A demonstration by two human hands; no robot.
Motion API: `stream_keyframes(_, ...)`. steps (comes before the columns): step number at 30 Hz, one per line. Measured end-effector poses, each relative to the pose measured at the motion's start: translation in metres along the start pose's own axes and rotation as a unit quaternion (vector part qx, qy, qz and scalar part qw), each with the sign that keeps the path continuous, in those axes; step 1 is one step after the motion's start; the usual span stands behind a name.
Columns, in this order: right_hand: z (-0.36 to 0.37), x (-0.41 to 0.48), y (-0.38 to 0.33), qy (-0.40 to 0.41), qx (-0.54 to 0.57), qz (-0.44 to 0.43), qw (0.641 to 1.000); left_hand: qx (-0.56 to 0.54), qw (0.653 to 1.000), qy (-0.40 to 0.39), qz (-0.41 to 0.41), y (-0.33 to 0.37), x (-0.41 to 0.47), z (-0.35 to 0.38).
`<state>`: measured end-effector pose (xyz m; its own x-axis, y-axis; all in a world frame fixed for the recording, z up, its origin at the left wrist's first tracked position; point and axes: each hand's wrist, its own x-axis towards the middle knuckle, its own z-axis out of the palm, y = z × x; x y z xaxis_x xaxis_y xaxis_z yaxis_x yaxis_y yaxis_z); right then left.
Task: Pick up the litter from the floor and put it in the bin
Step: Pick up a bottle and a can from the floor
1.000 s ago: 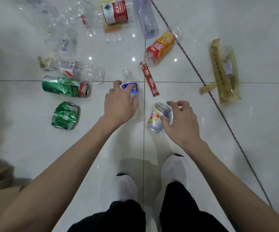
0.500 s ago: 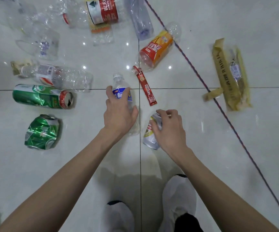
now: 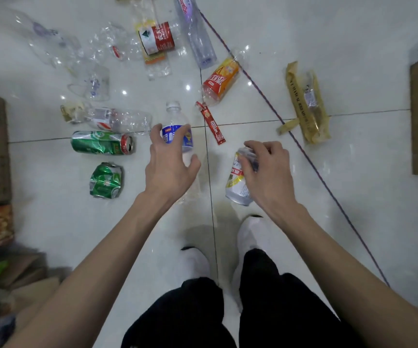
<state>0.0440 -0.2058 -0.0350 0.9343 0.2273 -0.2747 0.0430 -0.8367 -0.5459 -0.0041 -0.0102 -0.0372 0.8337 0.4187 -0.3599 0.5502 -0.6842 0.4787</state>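
Tiled floor (image 3: 353, 197): hands grip bottle (image 3: 177, 136), can (image 3: 236, 182)

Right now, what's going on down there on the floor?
A person is clearing litter off a tiled floor. The left hand grips a clear bottle with a blue label; the right hand holds a silver can. Two green cans, a red sachet, a yellow wrapper and several crushed bottles lie on the floor. No bin is in view.
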Motion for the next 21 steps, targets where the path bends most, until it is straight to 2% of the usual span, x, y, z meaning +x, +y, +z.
stream_keyframes(6, -0.143, -0.056, -0.084, 0.052, 0.032, 0.030, 0.998, 0.017, 0.999, -0.037, 0.032, 0.102, -0.064, -0.139)
stream_keyframes(12, -0.271, -0.119, -0.152, 0.127, 0.096, 0.073, 0.984, 0.015, 0.991, -0.032, 0.131, 0.202, -0.117, -0.250)
stream_keyframes(16, -0.319, -0.159, -0.150, 0.184, 0.111, 0.117, 0.970, 0.031, 0.980, -0.044, 0.189, 0.257, -0.148, -0.263)
stream_keyframes(21, -0.351, -0.226, -0.099, 0.238, 0.131, 0.213, 0.939, 0.033, 0.966, -0.112, 0.229, 0.308, -0.202, -0.233)
